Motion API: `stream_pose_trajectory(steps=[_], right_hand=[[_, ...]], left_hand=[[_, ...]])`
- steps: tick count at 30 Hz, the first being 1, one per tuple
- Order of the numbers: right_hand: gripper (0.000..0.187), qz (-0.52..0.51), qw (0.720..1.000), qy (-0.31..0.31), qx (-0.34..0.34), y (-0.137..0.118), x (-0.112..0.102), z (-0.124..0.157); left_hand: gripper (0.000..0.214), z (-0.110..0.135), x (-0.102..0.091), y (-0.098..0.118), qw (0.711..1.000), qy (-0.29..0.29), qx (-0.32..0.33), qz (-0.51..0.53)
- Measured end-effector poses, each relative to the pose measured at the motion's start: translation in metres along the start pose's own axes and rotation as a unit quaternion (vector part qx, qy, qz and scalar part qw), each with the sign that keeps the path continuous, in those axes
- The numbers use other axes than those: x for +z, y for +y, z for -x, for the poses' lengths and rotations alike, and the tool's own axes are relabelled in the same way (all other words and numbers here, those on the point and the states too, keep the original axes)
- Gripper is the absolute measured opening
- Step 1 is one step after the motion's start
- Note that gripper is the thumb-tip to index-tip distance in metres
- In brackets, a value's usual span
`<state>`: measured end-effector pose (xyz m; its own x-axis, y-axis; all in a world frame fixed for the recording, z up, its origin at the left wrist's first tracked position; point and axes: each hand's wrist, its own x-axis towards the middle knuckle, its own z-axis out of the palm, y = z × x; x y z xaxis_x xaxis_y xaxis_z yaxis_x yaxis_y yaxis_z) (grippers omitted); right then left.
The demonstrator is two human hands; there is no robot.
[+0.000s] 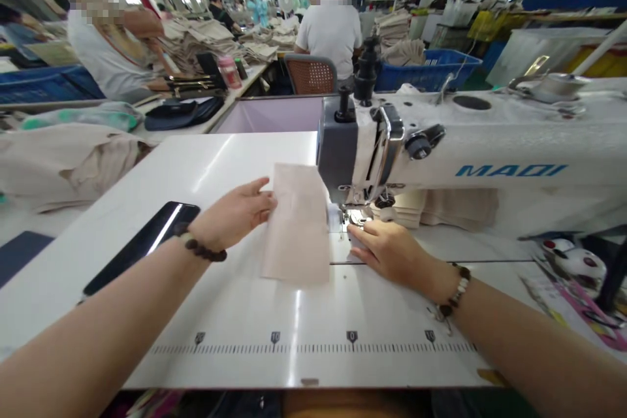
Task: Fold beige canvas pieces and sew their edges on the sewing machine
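A flat beige fabric piece [298, 225] lies on the white sewing table, left of the needle area, slightly blurred. My left hand [240, 212] is at its left edge, fingertips closed on the cloth; the grip is partly hidden. My right hand [392, 248] rests by the presser foot [355, 217] of the sewing machine [470, 150], palm down, fingers stretched and apart, with nothing visible in them. The needle area is partly covered by these fingers.
A black phone [142, 245] lies left of my left forearm. Beige fabric stacks [455, 208] sit behind the machine's needle area. Scissors [600, 313] and small items lie at the right. A blue crate [426, 70] stands behind the machine. Other people sit farther back.
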<state>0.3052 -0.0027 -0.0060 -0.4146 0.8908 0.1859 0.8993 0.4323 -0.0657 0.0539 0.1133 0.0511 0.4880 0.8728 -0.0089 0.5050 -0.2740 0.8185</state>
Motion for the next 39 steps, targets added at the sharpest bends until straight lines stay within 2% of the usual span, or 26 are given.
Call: stream_pose_trajectory(steps=[2, 4, 5, 8, 10, 14, 19, 29, 39], right_hand=[[0.027, -0.007, 1.000, 0.004, -0.002, 0.000, 0.000, 0.000], [0.025, -0.016, 1.000, 0.009, -0.006, 0.000, -0.001, 0.001], [0.024, -0.021, 1.000, 0.014, -0.010, 0.001, 0.000, 0.002], [0.025, -0.039, 0.998, 0.039, -0.042, 0.001, 0.000, 0.005], [0.029, -0.049, 0.994, 0.060, -0.074, 0.000, -0.001, 0.007], [0.032, -0.052, 0.990, 0.068, -0.113, 0.000, -0.001, 0.009], [0.031, -0.048, 0.992, 0.061, -0.098, 0.002, 0.002, 0.006], [0.023, -0.033, 0.995, 0.057, -0.071, 0.001, 0.005, 0.004], [0.024, -0.023, 0.997, 0.053, -0.059, 0.000, 0.005, 0.004]], left_hand=[[0.051, 0.010, 0.015, -0.014, 0.992, 0.004, 0.010, -0.124], [0.043, 0.021, 0.030, -0.018, 0.962, -0.002, 0.081, -0.261], [0.036, 0.027, 0.038, -0.016, 0.943, -0.026, 0.133, -0.304], [0.024, 0.038, 0.063, -0.001, 0.887, -0.142, 0.283, -0.335], [0.020, 0.038, 0.078, 0.007, 0.868, -0.160, 0.318, -0.345], [0.019, 0.022, 0.094, 0.008, 0.862, -0.155, 0.328, -0.355], [0.018, 0.003, 0.095, 0.000, 0.878, -0.147, 0.316, -0.329], [0.018, 0.000, 0.093, -0.005, 0.888, -0.115, 0.323, -0.305], [0.019, -0.002, 0.093, -0.005, 0.884, -0.123, 0.327, -0.312]])
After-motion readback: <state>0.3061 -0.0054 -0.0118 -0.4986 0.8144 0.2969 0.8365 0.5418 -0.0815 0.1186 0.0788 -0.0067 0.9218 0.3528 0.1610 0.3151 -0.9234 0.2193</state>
